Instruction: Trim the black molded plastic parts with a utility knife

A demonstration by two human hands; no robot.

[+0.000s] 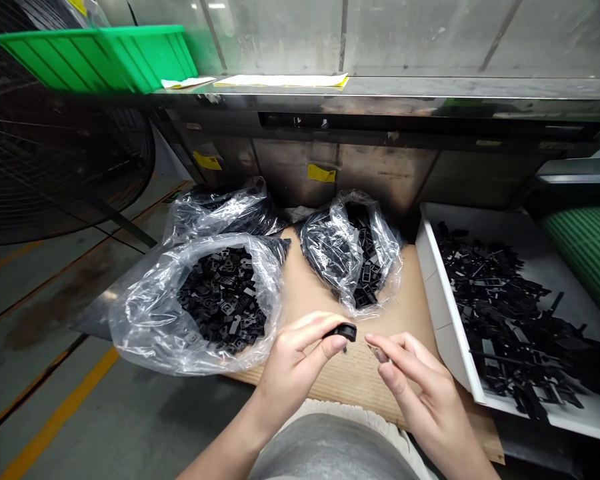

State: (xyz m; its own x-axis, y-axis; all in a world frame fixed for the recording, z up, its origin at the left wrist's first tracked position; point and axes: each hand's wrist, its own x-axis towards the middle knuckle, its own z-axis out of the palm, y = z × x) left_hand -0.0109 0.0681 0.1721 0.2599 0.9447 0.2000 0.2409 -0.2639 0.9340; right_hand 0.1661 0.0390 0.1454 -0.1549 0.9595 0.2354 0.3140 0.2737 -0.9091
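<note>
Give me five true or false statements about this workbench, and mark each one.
The left hand holds a black plastic part. True.

The two hands are touching each other. False: the right hand is apart from the left.

Clear bags of black parts rest partly on cardboard. True.

The loose parts on the right lie in a green tray. False: the tray is white.

A green bin sits above the bags. True.

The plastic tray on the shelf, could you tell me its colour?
Bright green tray, clearest in the head view.
</note>
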